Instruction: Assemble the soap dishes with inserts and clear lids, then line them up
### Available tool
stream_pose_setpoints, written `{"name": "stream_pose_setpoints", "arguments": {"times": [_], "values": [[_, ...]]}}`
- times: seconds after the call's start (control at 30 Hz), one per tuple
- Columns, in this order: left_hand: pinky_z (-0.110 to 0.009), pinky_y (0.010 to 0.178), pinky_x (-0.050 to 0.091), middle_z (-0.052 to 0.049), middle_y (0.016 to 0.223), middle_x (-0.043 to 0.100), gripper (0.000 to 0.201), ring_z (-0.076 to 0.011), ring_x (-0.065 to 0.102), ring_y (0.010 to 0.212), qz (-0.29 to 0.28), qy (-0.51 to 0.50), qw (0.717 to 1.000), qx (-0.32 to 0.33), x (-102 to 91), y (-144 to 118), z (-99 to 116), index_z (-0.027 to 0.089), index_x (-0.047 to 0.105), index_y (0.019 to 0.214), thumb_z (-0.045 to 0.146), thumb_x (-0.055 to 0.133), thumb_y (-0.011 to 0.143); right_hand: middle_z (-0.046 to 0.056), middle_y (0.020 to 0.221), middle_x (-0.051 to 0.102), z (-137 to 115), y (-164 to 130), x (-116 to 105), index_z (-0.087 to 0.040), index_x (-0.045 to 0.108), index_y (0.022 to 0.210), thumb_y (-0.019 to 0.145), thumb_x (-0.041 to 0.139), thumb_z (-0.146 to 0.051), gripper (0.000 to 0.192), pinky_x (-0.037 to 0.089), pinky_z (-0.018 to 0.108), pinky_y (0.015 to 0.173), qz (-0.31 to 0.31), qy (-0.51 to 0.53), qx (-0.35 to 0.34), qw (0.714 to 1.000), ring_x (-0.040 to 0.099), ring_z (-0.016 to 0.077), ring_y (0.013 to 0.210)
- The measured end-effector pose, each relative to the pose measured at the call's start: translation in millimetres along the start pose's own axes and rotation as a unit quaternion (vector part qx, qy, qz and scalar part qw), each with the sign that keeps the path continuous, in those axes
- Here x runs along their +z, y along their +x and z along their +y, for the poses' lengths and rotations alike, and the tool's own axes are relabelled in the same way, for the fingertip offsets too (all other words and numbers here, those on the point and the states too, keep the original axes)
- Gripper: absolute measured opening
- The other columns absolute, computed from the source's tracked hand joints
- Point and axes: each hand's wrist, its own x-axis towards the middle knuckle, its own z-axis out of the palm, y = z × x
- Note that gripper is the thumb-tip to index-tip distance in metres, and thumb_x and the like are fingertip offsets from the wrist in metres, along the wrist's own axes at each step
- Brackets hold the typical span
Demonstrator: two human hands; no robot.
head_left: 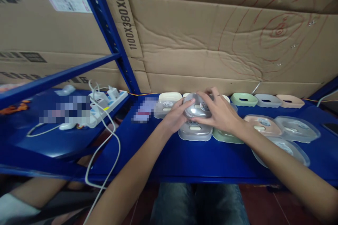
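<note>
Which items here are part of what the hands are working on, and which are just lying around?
In hand:
- left hand and right hand, both gripping the clear domed lid
- grey tray just below it
- green tray under the right wrist

Lying about:
- power strip with white cable
- row of pastel trays by the cardboard
- spare clear lids

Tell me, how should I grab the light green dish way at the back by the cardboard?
Probably by its two long side rims, coming straight down from above. The light green dish sits flat and open side up on the blue shelf, cardboard close behind it and a grey dish right beside it, so the top is the freest way in.
</note>
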Motion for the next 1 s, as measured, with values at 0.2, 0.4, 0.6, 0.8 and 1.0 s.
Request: {"name": "stream_pose_setpoints", "arguments": {"times": [0.2, 0.4, 0.6, 0.8, 1.0], "values": [[-0.038, 0.094, 0.062, -0.012, 0.113, 0.081, 0.032, -0.0314, 0.078, 0.114, -0.001, 0.0, 1.0, 0.016, 1.6, 0, -3, 0.021, 0.079, 0.119, 0.036, 0.087, 0.091, 0.021, 0.137, 0.055, -3, 0, 2, -0.021, 0.056, 0.157, 0.094, 0.069, -0.079, 0.086, 0.062, 0.054, 0.089, 0.018, 0.012, 0.019, 1.0, 0.068, 0.0367, 0.107], [-0.034, 0.091, 0.06, -0.009, 0.112, 0.081, 0.035, -0.0266, 0.077, 0.107, 0.012, 0.001, 1.0, 0.027, 0.9, 1, -4, 0.02, 0.079, 0.119, 0.03, 0.09, 0.088, 0.023, 0.139, 0.055, -3, 0, 6, -0.018, 0.054, 0.158, 0.096, 0.066, -0.078, 0.087, 0.062, 0.056, 0.091, 0.021, -0.019, 0.0, 1.0, 0.067, 0.0396, 0.112], [-0.034, 0.089, 0.057, -0.008, 0.107, 0.08, 0.042, -0.0223, 0.076, 0.096, 0.019, -0.003, 0.999, 0.034, -2.0, 4, -8, 0.018, 0.077, 0.117, 0.029, 0.094, 0.08, 0.023, 0.142, 0.059, 1, -2, 15, -0.017, 0.052, 0.159, 0.099, 0.06, -0.081, 0.088, 0.059, 0.063, 0.104, 0.04, -0.039, -0.029, 0.998, 0.063, 0.0432, 0.124], [-0.037, 0.091, 0.057, -0.009, 0.113, 0.079, 0.044, -0.0261, 0.076, 0.103, 0.009, -0.001, 0.999, 0.044, -1.6, 4, -7, 0.02, 0.077, 0.118, 0.031, 0.094, 0.079, 0.023, 0.147, 0.061, 2, -2, 10, -0.02, 0.048, 0.164, 0.096, 0.061, -0.083, 0.094, 0.055, 0.064, 0.109, 0.021, -0.036, -0.026, 0.999, 0.061, 0.0446, 0.13], [-0.035, 0.086, 0.058, -0.009, 0.116, 0.079, 0.05, -0.027, 0.076, 0.105, 0.016, -0.007, 0.999, 0.038, -2.1, 4, -7, 0.02, 0.075, 0.121, 0.033, 0.096, 0.078, 0.025, 0.147, 0.06, 2, -2, 6, -0.014, 0.042, 0.17, 0.096, 0.064, -0.08, 0.1, 0.056, 0.063, 0.105, -0.001, -0.078, -0.026, 0.997, 0.06, 0.0464, 0.13]]}}
